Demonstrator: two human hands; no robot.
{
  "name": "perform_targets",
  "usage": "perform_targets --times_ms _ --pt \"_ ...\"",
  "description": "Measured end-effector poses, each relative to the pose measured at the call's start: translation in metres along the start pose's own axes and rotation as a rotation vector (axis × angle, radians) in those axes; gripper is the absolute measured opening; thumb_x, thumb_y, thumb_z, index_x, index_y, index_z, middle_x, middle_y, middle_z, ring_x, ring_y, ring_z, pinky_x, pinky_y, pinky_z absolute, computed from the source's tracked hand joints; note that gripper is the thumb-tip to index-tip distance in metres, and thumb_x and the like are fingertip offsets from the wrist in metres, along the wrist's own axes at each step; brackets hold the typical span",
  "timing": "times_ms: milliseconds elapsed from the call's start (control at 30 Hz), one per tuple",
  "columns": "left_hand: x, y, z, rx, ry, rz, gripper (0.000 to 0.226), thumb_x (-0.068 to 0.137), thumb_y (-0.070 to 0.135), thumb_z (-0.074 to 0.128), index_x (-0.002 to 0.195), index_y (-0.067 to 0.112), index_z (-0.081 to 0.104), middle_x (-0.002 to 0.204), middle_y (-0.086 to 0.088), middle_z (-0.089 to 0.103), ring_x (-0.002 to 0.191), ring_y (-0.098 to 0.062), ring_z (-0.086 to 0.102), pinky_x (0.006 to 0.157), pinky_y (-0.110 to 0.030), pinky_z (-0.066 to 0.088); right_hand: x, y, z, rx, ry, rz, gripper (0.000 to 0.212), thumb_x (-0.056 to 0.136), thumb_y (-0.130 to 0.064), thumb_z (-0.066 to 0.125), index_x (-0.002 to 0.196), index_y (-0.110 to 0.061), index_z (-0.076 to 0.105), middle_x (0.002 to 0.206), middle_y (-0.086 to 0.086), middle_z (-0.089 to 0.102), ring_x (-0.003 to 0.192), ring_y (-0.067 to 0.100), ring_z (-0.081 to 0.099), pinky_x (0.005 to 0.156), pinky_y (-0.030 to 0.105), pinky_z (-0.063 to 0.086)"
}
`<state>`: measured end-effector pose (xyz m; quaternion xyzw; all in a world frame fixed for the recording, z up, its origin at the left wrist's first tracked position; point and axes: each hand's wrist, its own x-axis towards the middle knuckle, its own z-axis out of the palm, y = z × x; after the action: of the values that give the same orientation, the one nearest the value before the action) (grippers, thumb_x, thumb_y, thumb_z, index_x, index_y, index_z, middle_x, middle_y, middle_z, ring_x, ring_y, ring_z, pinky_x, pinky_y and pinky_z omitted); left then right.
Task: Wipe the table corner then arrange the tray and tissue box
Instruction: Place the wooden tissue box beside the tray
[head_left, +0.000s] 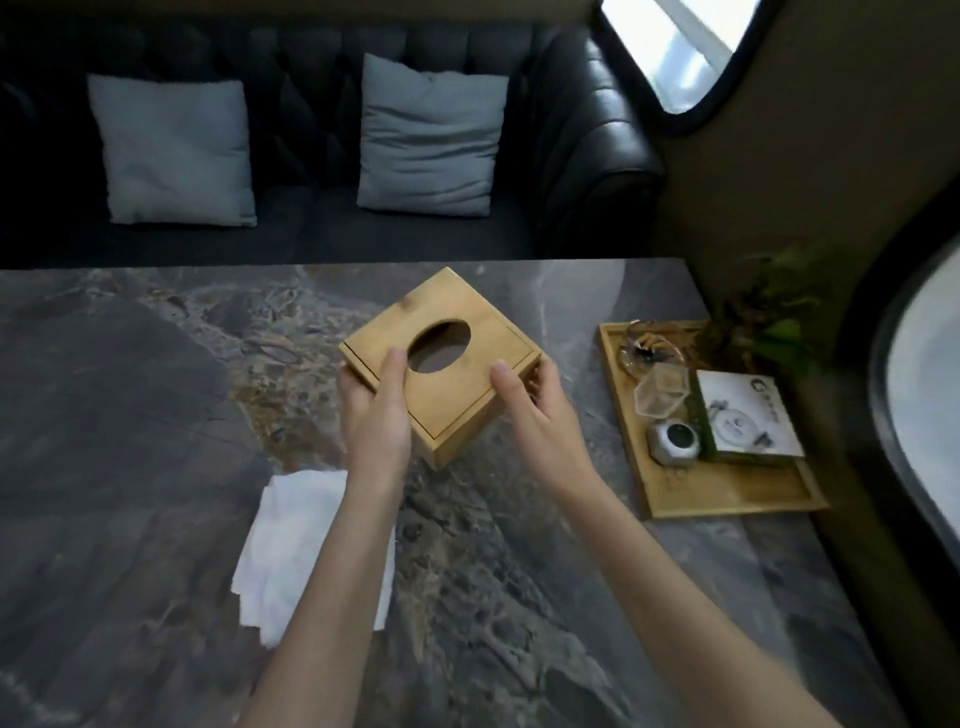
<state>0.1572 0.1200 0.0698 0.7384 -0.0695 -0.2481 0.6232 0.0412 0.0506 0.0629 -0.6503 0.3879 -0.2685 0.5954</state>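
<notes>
head view | my left hand (375, 415) and right hand (540, 415) grip the wooden tissue box (441, 364) by its sides, over the tabletop (130, 389) | tray (727, 493) sits at right | white cloth (291, 545) lies near left

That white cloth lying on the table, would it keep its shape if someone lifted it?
Probably not: the white cloth lies in soft, rumpled folds, so it would likely droop. It looks thin, so probably light. On the smooth stone table it would likely slide or bunch when pushed.
</notes>
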Motion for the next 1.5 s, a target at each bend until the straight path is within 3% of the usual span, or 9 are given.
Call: perform_targets --times_ms 267,333,467,667,833,933,1033,1400,1500 --pt "-0.069 -0.022 0.042 0.109 -0.190 0.057 0.046 0.089 0.043 0.048 0.129 0.022 0.039 0.125 -0.001 0.053 0.111 -0.017 0.052 0.095 -0.036 0.043 -0.069 0.025 -0.062 0.064 0.236 0.054 0.032 0.088 -0.045 0.052 0.117 -0.032 0.047 0.116 -0.011 0.058 0.108 0.002 0.054 0.094 0.026 0.043" --pt "-0.088 -0.034 0.051 0.136 -0.226 0.042 0.050 0.088 0.044 0.049 0.130 0.020 0.038 0.128 -0.003 0.052 0.114 -0.019 0.051 0.096 -0.039 0.044 -0.086 0.035 -0.076 0.090 0.294 0.088 0.025 0.086 -0.045 0.055 0.109 -0.040 0.047 0.114 -0.012 0.058 0.108 0.003 0.054 0.097 0.031 0.044" --pt "-0.125 -0.065 0.069 0.190 -0.332 0.026 0.061 0.088 0.044 0.049 0.137 0.013 0.031 0.137 -0.009 0.045 0.124 -0.024 0.045 0.106 -0.045 0.037 -0.123 0.061 -0.103 0.112 0.438 0.174 0.032 0.085 -0.043 0.057 0.115 -0.034 0.050 0.119 -0.006 0.061 0.111 0.011 0.056 0.101 0.040 0.044" --pt "-0.178 -0.110 0.087 0.325 -0.464 0.050 0.055 0.089 0.040 0.048 0.133 0.009 0.038 0.132 -0.009 0.049 0.123 -0.024 0.044 0.104 -0.036 0.035 -0.174 0.094 -0.139 0.134 0.571 0.249 0.020 0.088 -0.035 0.056 0.108 -0.031 0.053 0.102 -0.016 0.061 0.099 0.003 0.057 0.088 0.028 0.045" --pt "-0.212 -0.141 0.088 0.370 -0.565 -0.013 0.065 0.088 0.042 0.046 0.140 0.009 0.027 0.139 -0.012 0.041 0.129 -0.026 0.036 0.109 -0.039 0.028 -0.208 0.119 -0.158 0.071 0.607 0.313 0.008 0.088 -0.037 0.056 0.094 -0.040 0.051 0.097 -0.020 0.059 0.096 0.002 0.056 0.088 0.028 0.043" --pt "-0.225 -0.152 0.088 0.370 -0.601 -0.012 0.065 0.089 0.040 0.047 0.141 0.008 0.024 0.140 -0.012 0.041 0.130 -0.026 0.036 0.109 -0.038 0.028 -0.221 0.131 -0.166 0.059 0.629 0.341 0.018 0.088 -0.039 0.055 0.104 -0.032 0.054 0.099 -0.018 0.060 0.103 0.009 0.057 0.092 0.031 0.043" --pt "-0.233 -0.157 0.092 0.386 -0.614 0.000 0.062 0.090 0.037 0.048 0.139 0.007 0.027 0.138 -0.011 0.042 0.128 -0.024 0.038 0.102 -0.030 0.028 -0.229 0.138 -0.170 0.070 0.640 0.360 0.018 0.089 -0.037 0.054 0.106 -0.033 0.051 0.096 -0.022 0.058 0.097 0.003 0.055 0.090 0.027 0.042" --pt "-0.240 -0.166 0.100 0.451 -0.611 -0.023 0.073 0.089 0.046 0.044 0.144 0.008 0.016 0.147 -0.013 0.033 0.136 -0.026 0.029 0.111 -0.040 0.024 -0.230 0.155 -0.182 0.147 0.622 0.355 0.013 0.089 -0.035 0.056 0.101 -0.037 0.054 0.100 -0.018 0.062 0.107 0.009 0.058 0.095 0.031 0.046" --pt "-0.242 -0.163 0.096 0.467 -0.628 -0.011 0.073 0.092 0.045 0.037 0.147 0.014 0.002 0.156 -0.009 0.014 0.143 -0.023 0.013 0.117 -0.039 0.013 -0.233 0.151 -0.180 0.024 0.611 0.358 0.037 0.090 -0.037 0.053 0.125 -0.029 0.044 0.120 -0.015 0.055 0.123 0.011 0.047 0.101 0.029 0.039"
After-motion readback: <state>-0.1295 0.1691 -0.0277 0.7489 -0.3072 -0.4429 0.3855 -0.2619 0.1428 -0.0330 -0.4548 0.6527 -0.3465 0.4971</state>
